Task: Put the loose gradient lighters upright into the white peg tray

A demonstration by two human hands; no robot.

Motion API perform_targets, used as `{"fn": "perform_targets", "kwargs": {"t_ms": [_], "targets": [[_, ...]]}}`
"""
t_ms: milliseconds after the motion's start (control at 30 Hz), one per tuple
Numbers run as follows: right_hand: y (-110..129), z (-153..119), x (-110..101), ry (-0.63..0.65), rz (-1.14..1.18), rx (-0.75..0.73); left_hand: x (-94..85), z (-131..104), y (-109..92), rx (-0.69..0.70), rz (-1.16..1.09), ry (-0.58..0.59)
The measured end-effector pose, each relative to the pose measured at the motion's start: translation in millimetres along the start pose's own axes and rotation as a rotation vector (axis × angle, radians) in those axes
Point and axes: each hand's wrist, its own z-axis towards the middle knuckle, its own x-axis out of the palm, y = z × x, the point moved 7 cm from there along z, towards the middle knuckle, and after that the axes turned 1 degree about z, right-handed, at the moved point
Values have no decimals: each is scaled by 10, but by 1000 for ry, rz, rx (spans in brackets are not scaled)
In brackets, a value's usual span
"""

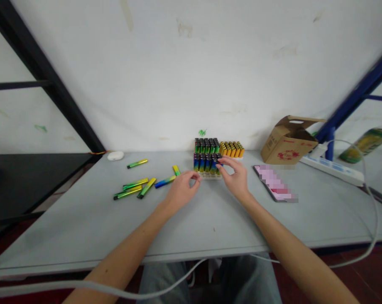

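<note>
R hand (238,180): mine, fingers curved at R end of blue tubes (202,162), touching the last one; can't tell if pinching it.
L hand (182,190): mine, fingers curled, tips close tog. at front L corner of clear rack (208,175); can't tell if they meet or pinch anything.
Blue tubes: several, upright in rack, between my hands; front strip of rack unfilled.
Green tubes (201,146): blk caps, upright, just behind the blue.
Orange tubes (232,148): upright block, R of green, beyond my R hand.
Blue-yellow tube (164,182): 1 pc., lying just L of my L hand.
Green-yellow tubes (132,184): 5 pcs. loose; 1 partly hidden behind my L hand, 3 grouped farther L, 1 apart toward wall.
Phone (274,183): flat, R of my R hand, screen lit pink.
Carton (284,145): cardboard, flap up, behind phone.
Power strip (333,169): wht., R of carton, w/ cable (376,211).
White case (115,156): sm., far L, nr. wall.
Surface (225,228): grey, under all the above.
Bottle (364,144): green, tilted, far R.
</note>
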Motion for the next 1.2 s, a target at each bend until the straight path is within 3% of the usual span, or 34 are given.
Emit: {"fn": "perform_targets", "kwargs": {"t_ms": [167, 567, 867, 1000, 1200], "targets": [[-33, 2, 66, 92, -108, -99, -3, -6, 6, 6, 134, 62], [-163, 6, 98, 136, -209, -174, -37, 1, 1, -4, 182, 82], [-274, -36, 188, 292, -143, -19, -143, 70, 109, -12, 205, 44], [-308, -73, 228, 302, -120, 46, -260, 114, 218, -27, 305, -9], [-489, -190, 373, 425, -103, 115, -437, 111, 506, -219, 511, -6]]}}
